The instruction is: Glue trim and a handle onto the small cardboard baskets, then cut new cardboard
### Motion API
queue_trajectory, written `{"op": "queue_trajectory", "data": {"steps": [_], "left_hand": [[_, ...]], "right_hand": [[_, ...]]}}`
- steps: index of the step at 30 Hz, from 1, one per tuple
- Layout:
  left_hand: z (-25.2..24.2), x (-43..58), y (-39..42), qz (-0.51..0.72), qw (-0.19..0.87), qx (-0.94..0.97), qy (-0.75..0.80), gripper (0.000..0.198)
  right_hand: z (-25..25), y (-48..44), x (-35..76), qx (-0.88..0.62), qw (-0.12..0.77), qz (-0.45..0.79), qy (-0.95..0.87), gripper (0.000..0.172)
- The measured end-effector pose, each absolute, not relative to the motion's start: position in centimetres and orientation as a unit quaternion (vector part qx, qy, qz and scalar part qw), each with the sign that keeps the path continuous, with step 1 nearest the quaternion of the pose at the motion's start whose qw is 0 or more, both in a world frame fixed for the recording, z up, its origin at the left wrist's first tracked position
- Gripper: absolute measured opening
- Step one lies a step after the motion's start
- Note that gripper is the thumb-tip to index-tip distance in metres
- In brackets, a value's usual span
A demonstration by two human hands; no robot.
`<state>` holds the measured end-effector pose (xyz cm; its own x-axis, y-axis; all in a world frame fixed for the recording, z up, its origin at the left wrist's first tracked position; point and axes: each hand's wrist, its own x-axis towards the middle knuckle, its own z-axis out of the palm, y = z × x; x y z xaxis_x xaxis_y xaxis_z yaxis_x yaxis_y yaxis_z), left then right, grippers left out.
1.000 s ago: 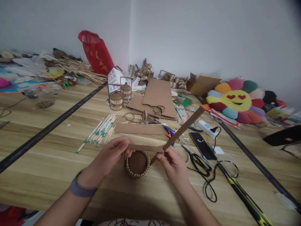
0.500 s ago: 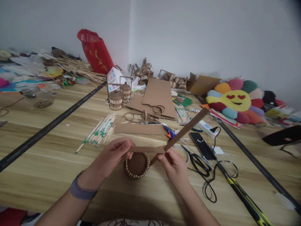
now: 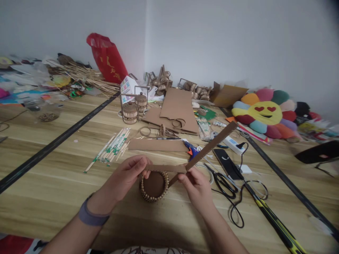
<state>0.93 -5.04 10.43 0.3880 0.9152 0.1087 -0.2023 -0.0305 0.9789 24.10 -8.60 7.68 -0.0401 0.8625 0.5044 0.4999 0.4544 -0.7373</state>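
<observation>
Pale corner walls (image 3: 225,42), wood-grain table (image 3: 60,169), dim light

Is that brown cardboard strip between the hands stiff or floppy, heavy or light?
The strip is probably fairly stiff: it spans left hand to right hand without visibly sagging. It looks thin, so it is likely light and might crease if pushed.

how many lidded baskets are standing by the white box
2: the front basket, just in front of the white box, and the rear basket, behind it and to the right. More could be hidden behind these.
</observation>
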Motion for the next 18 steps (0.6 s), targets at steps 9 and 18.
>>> {"op": "queue_trajectory", "data": {"steps": [9, 18], "left_hand": [[16.2, -0.4, -3.2, 0.202, 0.405, 0.793, 0.407, 0.050], [20.2, 6.4, -1.9, -0.058, 0.336, 0.878, 0.336, 0.034]], "right_hand": [[8.0, -8.2, 24.3, -0.466, 0.488, 0.209, -0.708, 0.023], [7.8, -8.4, 24.7, -0.443, 0.506, 0.273, -0.688, 0.024]]}}
